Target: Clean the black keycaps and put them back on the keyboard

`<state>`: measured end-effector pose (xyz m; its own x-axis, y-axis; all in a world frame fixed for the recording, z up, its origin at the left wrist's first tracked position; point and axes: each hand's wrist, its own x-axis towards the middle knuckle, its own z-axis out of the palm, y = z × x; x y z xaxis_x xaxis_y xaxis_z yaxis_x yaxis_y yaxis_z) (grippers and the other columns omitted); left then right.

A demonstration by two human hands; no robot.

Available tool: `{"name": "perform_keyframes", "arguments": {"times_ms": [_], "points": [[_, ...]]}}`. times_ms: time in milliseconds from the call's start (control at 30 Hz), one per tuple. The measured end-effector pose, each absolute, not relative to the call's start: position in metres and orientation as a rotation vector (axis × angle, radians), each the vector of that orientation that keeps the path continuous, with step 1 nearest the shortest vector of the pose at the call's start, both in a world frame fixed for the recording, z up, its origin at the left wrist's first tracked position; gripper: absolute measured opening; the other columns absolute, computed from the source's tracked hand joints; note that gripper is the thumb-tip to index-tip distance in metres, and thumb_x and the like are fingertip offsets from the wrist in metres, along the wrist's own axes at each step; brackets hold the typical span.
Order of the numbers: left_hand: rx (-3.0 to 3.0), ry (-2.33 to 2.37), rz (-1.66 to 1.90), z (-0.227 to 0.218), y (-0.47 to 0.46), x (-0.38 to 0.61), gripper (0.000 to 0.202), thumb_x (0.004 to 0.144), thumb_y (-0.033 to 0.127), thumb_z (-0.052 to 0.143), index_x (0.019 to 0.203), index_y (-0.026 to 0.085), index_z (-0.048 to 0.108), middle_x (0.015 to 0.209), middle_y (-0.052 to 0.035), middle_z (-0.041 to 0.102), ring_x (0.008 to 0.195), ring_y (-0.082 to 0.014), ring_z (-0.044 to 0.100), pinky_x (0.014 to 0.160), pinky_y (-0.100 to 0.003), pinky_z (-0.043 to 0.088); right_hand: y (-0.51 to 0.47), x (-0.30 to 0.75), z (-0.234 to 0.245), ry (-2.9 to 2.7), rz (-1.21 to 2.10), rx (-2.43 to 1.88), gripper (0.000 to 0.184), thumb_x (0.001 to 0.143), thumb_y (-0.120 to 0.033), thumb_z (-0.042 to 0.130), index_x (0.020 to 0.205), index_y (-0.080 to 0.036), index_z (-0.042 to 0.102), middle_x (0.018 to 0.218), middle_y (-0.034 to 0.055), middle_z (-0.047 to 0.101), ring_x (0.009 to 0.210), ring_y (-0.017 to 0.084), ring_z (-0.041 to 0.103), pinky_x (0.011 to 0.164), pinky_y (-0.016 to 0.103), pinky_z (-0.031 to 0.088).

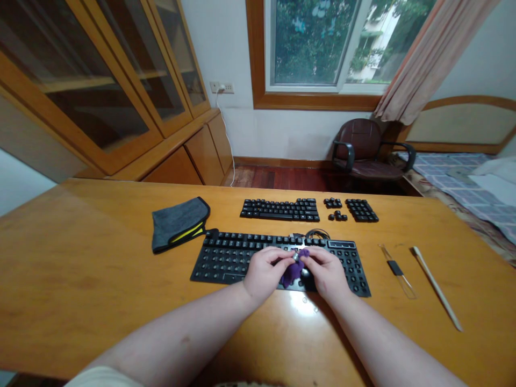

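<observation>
Both my hands meet over the middle of a black keyboard [226, 262] whose keycaps are off. My left hand [264, 272] pinches a small purple cloth [293, 271], fingers closed on it. My right hand [328, 271] is closed too, pinching the cloth's top edge together with a small grey round piece [296, 257] that I cannot name. Beyond the keyboard, rows of removed black keycaps [280, 209] lie laid out in keyboard order, with a smaller group [362, 210] to the right.
A folded grey cloth with a yellow edge [178, 224] lies left of the keyboard on the wooden desk [80, 258]. A wire keycap puller [397, 267] and a pale thin stick [435, 286] lie at the right. An armchair [365, 150] stands behind the desk.
</observation>
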<state>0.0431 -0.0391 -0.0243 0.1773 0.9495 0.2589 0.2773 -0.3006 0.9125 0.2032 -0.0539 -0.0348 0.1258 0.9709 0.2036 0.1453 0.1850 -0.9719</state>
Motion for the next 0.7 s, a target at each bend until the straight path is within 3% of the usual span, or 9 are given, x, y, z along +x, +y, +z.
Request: {"name": "perform_keyframes", "arguments": {"times_ms": [333,700], "points": [[1.581,1.171,1.157,-0.022,-0.039,0.046,0.01,0.071,0.015,0.063,0.078,0.017,0.07,0.079,-0.0041,0.07,0.074,-0.0152,0.065,0.075,-0.027,0.052,-0.054,0.202,-0.036,-1.425,0.934,-1.177,0.011,0.072,-0.022,0.064,0.08,-0.024,0.071,0.088,0.0044,0.068,0.085,0.019,0.062,0.082,0.034,0.048],[1.551,1.161,1.133,-0.036,-0.039,0.045,0.007,0.071,0.02,0.065,0.076,0.017,0.069,0.077,-0.0042,0.068,0.074,-0.0161,0.065,0.073,-0.027,0.053,-0.054,0.201,-0.033,-1.315,0.865,-1.243,0.006,0.069,-0.022,0.064,0.069,-0.023,0.07,0.075,0.0037,0.069,0.074,0.018,0.063,0.072,0.031,0.05]]}}
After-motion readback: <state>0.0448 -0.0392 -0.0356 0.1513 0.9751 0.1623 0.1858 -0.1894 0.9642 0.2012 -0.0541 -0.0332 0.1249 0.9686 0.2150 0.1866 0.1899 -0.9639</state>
